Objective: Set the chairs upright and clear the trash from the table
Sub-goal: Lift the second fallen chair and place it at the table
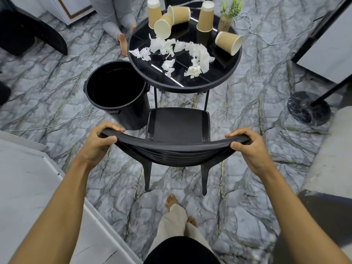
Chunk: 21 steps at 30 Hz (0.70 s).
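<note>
A black chair [178,126] stands upright on its legs, facing the round black table [213,80]. My left hand [99,143] grips the left end of its curved backrest and my right hand [249,147] grips the right end. On the table lie several tan paper cups [228,42], some upside down, some on their sides, and several crumpled white tissues [192,71]. A black trash bin [116,92] stands open on the floor, left of the table and chair.
A small potted plant [227,16] stands at the table's far right. Another person's legs and bare foot [122,42] are beyond the table at left. A lamp base [308,107] sits right. White furniture [28,187] is at my left, a second chair's back at the top edge.
</note>
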Each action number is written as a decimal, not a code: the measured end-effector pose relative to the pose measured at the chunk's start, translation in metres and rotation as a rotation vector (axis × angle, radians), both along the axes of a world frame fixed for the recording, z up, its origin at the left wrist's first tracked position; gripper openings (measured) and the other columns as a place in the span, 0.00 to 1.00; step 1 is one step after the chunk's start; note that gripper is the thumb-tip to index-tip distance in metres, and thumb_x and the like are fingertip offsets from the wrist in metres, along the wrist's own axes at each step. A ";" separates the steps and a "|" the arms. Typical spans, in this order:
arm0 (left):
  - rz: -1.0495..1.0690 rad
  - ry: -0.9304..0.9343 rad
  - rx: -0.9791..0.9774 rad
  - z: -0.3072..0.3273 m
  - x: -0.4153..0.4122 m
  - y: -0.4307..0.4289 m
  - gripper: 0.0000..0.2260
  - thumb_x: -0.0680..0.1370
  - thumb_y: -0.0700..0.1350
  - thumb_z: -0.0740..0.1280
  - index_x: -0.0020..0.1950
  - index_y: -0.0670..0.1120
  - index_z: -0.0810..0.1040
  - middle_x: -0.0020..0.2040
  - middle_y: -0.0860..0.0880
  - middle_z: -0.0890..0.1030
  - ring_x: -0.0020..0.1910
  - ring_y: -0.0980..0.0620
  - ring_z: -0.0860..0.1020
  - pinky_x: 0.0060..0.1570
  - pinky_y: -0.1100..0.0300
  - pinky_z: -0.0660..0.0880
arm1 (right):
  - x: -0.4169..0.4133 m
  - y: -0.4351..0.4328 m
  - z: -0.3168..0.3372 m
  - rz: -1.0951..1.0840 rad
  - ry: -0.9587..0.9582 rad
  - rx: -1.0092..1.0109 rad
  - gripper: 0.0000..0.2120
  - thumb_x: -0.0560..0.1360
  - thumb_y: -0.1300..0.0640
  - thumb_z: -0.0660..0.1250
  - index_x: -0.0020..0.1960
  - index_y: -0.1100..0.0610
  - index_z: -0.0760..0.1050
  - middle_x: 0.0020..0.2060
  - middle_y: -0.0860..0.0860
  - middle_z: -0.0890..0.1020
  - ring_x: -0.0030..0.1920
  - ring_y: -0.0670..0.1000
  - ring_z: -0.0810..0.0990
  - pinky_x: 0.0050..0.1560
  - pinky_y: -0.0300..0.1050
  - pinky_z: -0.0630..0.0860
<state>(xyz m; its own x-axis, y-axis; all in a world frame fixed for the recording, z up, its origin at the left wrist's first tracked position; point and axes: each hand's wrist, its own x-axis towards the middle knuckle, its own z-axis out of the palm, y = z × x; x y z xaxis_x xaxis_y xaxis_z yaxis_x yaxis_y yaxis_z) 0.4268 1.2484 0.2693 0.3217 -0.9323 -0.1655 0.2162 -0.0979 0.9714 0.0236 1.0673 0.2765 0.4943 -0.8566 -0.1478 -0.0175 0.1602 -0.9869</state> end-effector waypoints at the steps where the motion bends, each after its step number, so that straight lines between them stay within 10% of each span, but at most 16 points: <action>1: 0.002 -0.013 0.009 -0.001 -0.002 0.005 0.25 0.57 0.56 0.83 0.45 0.45 0.81 0.46 0.49 0.84 0.52 0.48 0.80 0.52 0.60 0.77 | -0.002 0.005 -0.001 -0.002 0.001 -0.007 0.22 0.55 0.42 0.83 0.42 0.51 0.82 0.48 0.62 0.81 0.50 0.59 0.79 0.53 0.53 0.76; 10: 0.024 -0.119 0.048 -0.004 -0.019 0.044 0.38 0.57 0.57 0.83 0.55 0.33 0.76 0.54 0.42 0.80 0.62 0.41 0.76 0.58 0.53 0.76 | -0.020 0.040 -0.008 0.016 0.043 0.001 0.23 0.55 0.39 0.82 0.44 0.50 0.84 0.48 0.51 0.84 0.52 0.53 0.81 0.53 0.47 0.79; 21: -0.094 -0.288 0.203 0.000 -0.026 0.077 0.16 0.63 0.51 0.78 0.49 0.48 0.84 0.61 0.49 0.82 0.63 0.50 0.78 0.57 0.57 0.77 | -0.036 0.067 -0.015 0.073 0.130 -0.005 0.25 0.54 0.38 0.82 0.44 0.50 0.84 0.53 0.50 0.84 0.54 0.52 0.82 0.50 0.40 0.79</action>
